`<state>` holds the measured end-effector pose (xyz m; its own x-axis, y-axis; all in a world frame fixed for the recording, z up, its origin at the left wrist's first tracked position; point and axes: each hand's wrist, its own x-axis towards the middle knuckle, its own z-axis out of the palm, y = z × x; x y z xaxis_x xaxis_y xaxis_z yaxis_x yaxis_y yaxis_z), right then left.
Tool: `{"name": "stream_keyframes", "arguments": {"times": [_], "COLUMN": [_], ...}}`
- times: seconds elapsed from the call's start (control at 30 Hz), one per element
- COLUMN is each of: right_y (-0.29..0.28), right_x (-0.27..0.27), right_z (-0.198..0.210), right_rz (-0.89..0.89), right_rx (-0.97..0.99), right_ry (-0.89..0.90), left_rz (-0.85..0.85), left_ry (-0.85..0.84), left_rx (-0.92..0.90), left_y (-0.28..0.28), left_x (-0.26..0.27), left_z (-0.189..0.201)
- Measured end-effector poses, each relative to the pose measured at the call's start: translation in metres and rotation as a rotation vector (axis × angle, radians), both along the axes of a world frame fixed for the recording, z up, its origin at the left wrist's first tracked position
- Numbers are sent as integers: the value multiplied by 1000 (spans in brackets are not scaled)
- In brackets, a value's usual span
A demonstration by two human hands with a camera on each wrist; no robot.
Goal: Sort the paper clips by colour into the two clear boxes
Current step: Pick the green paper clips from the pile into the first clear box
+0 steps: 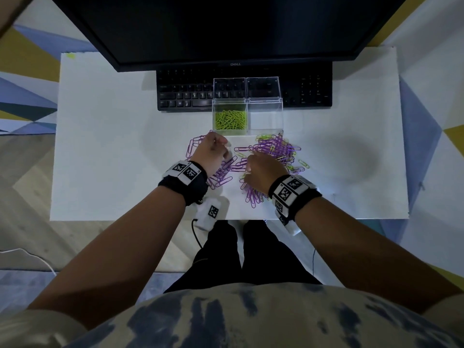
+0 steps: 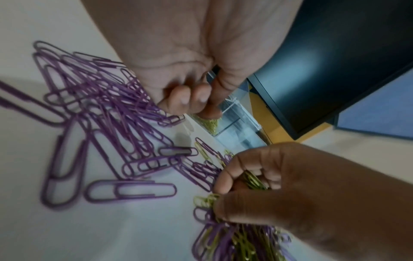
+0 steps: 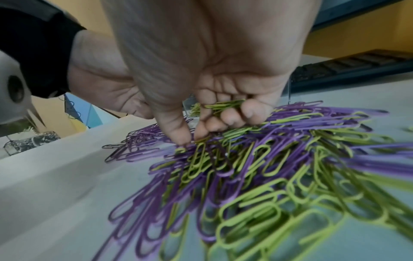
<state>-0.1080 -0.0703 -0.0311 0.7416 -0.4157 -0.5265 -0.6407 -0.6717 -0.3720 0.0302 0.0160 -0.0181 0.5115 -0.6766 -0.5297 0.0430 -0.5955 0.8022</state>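
Green clips [image 3: 225, 106] lie bunched in the curled right grip [image 3: 208, 113], their long axes across the fingers [image 3: 252, 110], while thumb and forefinger pinch another from the mixed pile [image 3: 257, 167] beneath, probably banking several to save trips. Left of it, the left grip [image 1: 209, 153] is curled over the purple heap [image 2: 100, 98]; what it holds cannot be told. Ahead stand two boxes: the left box [image 1: 229, 133] holds green clips, the right box [image 1: 266, 128] looks empty. Loose clips point every way on the desk [image 1: 108, 146].
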Motion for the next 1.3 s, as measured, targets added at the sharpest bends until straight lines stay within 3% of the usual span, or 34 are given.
{"name": "stream_keyframes", "arguments": {"times": [0.43,0.77,0.87,1.0,1.13,1.3], "right_y": [-20,-47,-54,-60,-60,-56], "right_x": [-4,-6,12,50,83,100], "right_z": [11,36,48,59,55,47], "right_rz": [-233,-681,-677,-597,-355,-111], "right_rx": [277,712,701,561,246,87], "right_ry": [-155,-334,-379,-368,-314,-196], "left_rz": [-596,-758,-684,-375,-197,-117], "left_ry": [-610,-752,-717,-588,-535,-473], "left_rx": [120,295,235,167,121,69], "left_y": [-12,-16,-12,-3,2,2], "left_x": [-14,-14,-12,-8,0,16], "left_z": [-19,-24,-18,-8,7,19]}}
